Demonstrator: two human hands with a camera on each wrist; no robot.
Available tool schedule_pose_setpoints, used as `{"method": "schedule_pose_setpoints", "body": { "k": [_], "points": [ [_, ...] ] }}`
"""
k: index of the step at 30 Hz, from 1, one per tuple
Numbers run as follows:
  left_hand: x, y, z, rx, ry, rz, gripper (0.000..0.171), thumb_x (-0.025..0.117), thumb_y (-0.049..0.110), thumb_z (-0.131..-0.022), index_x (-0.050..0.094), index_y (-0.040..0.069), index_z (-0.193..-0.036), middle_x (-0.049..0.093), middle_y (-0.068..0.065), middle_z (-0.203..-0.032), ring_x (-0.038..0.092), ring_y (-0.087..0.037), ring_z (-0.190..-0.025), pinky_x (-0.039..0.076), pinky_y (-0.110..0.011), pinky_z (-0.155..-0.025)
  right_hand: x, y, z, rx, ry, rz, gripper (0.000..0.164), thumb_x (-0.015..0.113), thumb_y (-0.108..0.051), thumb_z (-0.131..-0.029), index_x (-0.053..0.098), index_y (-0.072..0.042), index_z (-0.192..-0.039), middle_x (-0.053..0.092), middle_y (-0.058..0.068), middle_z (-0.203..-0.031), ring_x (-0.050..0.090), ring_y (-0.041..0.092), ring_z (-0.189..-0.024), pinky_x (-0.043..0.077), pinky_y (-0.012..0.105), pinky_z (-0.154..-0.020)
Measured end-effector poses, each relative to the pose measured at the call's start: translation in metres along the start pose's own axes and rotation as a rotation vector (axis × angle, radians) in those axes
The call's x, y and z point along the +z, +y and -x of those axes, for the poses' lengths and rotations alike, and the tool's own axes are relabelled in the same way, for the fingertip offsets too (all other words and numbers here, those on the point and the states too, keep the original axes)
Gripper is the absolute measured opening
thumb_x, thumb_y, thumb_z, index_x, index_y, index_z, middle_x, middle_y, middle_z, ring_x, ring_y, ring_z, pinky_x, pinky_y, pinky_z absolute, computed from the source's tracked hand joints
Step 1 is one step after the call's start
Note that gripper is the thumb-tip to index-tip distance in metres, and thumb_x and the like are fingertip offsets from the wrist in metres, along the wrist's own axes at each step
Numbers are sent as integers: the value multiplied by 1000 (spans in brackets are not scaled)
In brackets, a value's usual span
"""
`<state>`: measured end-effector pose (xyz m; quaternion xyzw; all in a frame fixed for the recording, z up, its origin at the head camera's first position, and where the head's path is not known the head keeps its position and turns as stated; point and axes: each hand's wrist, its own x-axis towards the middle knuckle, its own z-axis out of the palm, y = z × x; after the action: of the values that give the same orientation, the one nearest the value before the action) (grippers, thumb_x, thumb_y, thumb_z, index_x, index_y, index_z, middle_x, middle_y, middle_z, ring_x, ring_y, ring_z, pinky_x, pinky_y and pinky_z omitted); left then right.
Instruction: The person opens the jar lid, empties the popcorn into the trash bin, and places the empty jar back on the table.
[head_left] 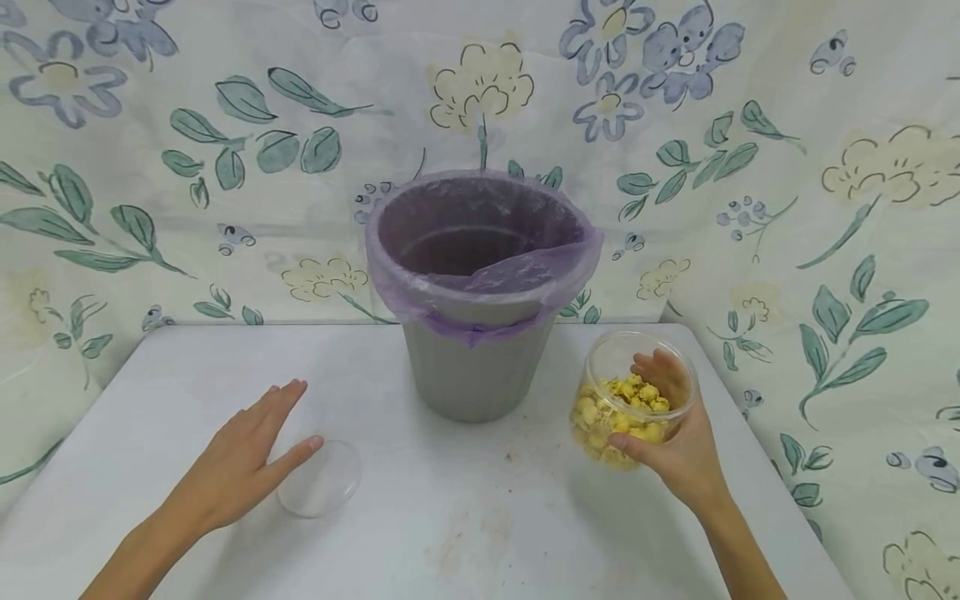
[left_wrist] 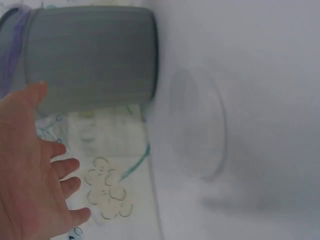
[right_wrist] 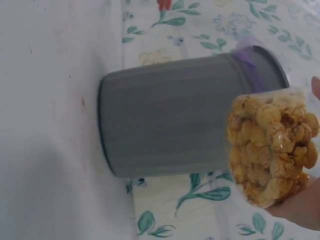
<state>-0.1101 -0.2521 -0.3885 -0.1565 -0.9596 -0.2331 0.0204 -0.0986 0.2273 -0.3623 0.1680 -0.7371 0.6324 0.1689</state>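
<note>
My right hand [head_left: 693, 450] grips a clear round jar [head_left: 637, 337] from its right side, thumb in front and fingers behind. Yellow popcorn [head_left: 611, 417] fills the lower part of the jar, whose mouth has no lid on it. In the right wrist view the popcorn [right_wrist: 270, 145] shows through the jar's base, held up off the table. My left hand [head_left: 232, 467] hovers with fingers extended, holding nothing. Under its thumb, a clear round lid [head_left: 330, 479] lies flat on the table; the left wrist view shows the lid [left_wrist: 200, 125] apart from the hand.
A grey bin [head_left: 476, 375] lined with a purple bag [head_left: 480, 321] stands at the table's back middle, mouth up. Brown crumbs and smears [head_left: 453, 533] mark the white table [head_left: 405, 542]. Floral cloth [head_left: 247, 167] hangs behind and along the sides.
</note>
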Motion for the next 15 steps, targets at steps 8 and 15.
{"method": "schedule_pose_setpoints", "body": {
  "k": [8,15],
  "points": [
    [-23,30,-14,71,69,-64,78,56,46,-101,24,4,-158,28,-21,-159,20,-43,-146,9,-63,-114,-11,-8,-10,-25,4,66,98,75,23,-67,36,-10,-151,50,6,-143,45,20,-131,39,17,-102],
    [-42,53,-30,130,116,-99,77,56,47,-100,26,6,-158,29,-18,-160,23,-40,-146,14,-62,-114,-20,-14,-21,-14,1,134,99,77,22,-67,36,-12,-151,49,2,-144,43,18,-131,37,17,-103]
  ]
}}
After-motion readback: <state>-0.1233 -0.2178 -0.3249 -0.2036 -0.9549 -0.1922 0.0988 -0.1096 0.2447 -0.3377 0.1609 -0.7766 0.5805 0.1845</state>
